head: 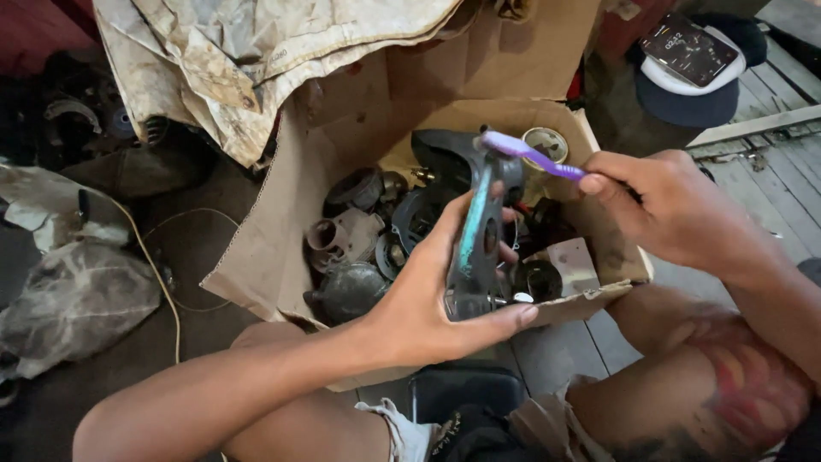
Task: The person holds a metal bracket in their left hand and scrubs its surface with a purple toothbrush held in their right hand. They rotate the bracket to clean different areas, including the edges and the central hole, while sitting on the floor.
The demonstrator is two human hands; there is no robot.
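my left hand clenched round dark, teal-streaked metal bracket above open cardboard box, right hand pinching purple plastic toothbrush on its top; bracket likely heavy, rigid, greasy—hold mid-shank.

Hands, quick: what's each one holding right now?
Left hand: closed around a dark metal part.
Right hand: closed on a purple toothbrush, bristles on the part.
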